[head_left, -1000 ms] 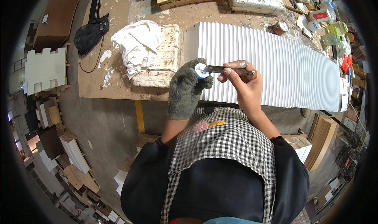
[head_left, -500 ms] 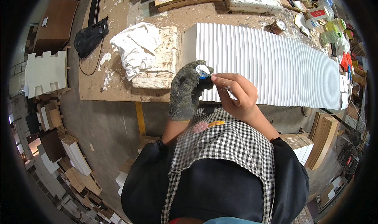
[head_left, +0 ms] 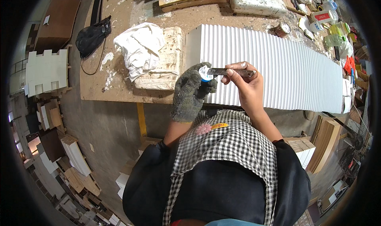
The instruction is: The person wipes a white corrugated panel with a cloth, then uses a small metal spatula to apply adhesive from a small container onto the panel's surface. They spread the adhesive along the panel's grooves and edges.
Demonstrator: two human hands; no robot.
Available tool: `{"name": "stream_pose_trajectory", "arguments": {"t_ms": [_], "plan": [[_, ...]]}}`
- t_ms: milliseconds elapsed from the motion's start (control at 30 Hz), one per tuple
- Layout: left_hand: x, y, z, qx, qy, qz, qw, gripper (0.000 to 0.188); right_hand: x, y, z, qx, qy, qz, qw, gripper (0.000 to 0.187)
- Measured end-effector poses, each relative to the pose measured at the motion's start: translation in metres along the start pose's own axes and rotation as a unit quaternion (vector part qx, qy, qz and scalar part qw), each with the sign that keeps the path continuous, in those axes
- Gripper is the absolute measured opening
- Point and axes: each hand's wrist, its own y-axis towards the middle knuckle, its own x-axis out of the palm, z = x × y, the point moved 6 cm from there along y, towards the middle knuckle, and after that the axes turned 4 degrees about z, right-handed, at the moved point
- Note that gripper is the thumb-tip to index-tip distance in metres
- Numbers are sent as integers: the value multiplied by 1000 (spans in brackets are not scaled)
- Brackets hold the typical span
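Note:
My left hand [head_left: 187, 92], in a dark grey knitted glove, is closed round a small blue cap [head_left: 206, 80]. White paste [head_left: 204, 72] fills the cap's top. Bare, with white smears on the fingers, my right hand [head_left: 251, 87] pinches a narrow dark flat blade [head_left: 238, 72]. The blade lies roughly level, and its left end meets the paste. Both hands are over the near left part of a row of white ridged strips [head_left: 270, 67] on the workbench.
The paint-spotted workbench [head_left: 95, 81] carries a stained block [head_left: 174, 51] with a white cloth [head_left: 141, 47] on it. A black bag [head_left: 92, 37] lies at the left. A round tin [head_left: 282, 29] stands behind the strips; bottles [head_left: 323, 16] crowd the far right.
The dark blade now shows between my right fingers, where it was hard to make out before. My right hand has turned and shifted slightly right; my left stays almost in place.

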Motion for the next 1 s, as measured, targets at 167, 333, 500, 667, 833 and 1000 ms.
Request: {"name": "stream_pose_trajectory", "arguments": {"t_ms": [167, 333, 500, 667, 833, 1000], "plan": [[-1, 2, 2, 12, 18, 12, 1000, 44, 12, -7, -21, -166, -143, -28, 975, 10], [-8, 3, 3, 24, 65, 56, 996, 45, 38, -21, -49, -421, -375, -141, 813, 21], [-4, 1, 0, -7, 55, 20, 998, 46, 20, -4, -41, -237, -219, -110, 940, 13], [0, -1, -1, -8, 28, -7, 1000, 47, 2, 1, -11, 9, -35, 1, 999, 11], [0, -2, -3, -17, 7, 21, 1000, 49, -1, 0, 4, 76, 68, 6, 995, 13], [-2, -1, -4, -15, 2, 11, 1000, 49, -4, 1, 11, 110, 124, 21, 986, 16]]}}
